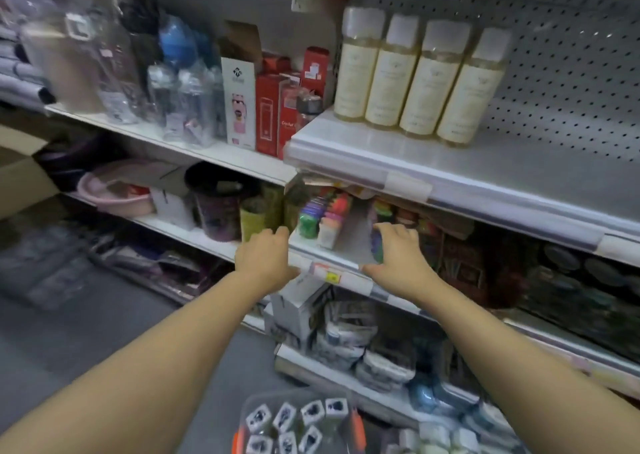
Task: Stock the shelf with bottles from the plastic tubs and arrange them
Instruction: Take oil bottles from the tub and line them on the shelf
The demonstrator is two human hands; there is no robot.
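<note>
Right hand grasps a small bottle at the middle shelf; left hand loosely released; the near tub still holds bottles (much remains)

1. Two bare forearms show, entering from the bottom edge; no sleeve reaches any part of them that can be seen.
2. The left hand wears no glove, ring or watch that I can make out; the wrist is plain.
3. The right hand is just as bare, its wrist without strap or band.
4. Fingernails are too blurred to tell anything about them.
</note>
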